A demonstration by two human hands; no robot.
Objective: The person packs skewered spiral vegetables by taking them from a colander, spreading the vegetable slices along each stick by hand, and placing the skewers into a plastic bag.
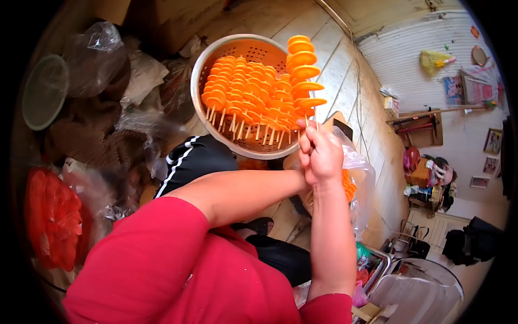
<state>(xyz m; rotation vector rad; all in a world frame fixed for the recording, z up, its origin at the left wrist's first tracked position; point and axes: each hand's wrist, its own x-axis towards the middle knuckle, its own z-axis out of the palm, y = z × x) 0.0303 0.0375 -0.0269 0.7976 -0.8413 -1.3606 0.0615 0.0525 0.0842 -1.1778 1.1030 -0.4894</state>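
My right hand [324, 154] is closed around the lower stick end of a spiral-cut potato skewer [303, 70], bright orange and pointing upward. Its coils stand apart along the stick, beside the rim of a round perforated colander [196, 81]. Inside the colander lie several more orange spiral skewers [253, 92], their bare sticks pointing toward me. My left forearm [253, 191] crosses behind my right wrist, which hides my left hand and its fingers. Partly behind my right forearm is a clear plastic bag [364, 173] with orange pieces [348, 186] showing in it.
Crumpled plastic bags [143, 75], a red bag [54, 218] and a pale round lid [46, 92] lie to the left. A plank floor [329, 46] runs beyond the colander. At lower right stands a clear plastic tub [415, 294] near metal racks.
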